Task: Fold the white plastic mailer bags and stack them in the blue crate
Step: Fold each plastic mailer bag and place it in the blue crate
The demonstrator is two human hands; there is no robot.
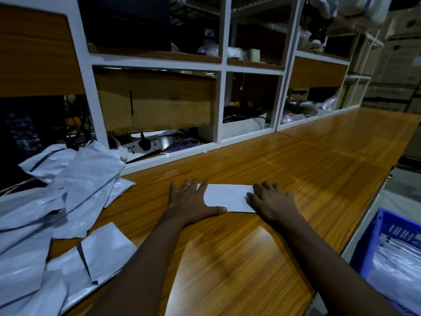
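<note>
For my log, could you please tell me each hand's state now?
Left hand: open, pressing the folded mailer bag.
Right hand: open, pressing its other end.

Folded mailer bag (227, 197) flat on tabletop (296, 160); loose mailer bags (75, 179) at left; blue crate (373, 238) at right.
Folded bag is seen as a narrow white strip, laid flat & crosswise approx. mid-tabletop. Loose bags, white w/ dark seal strips, are heaped crumpled & overlapping along the left edge, apart from the strip. Crate is set below the tabletop's right edge, partly cut off by the frame; stacked mailers (396, 270) w/ printed labels are held inside.
</note>
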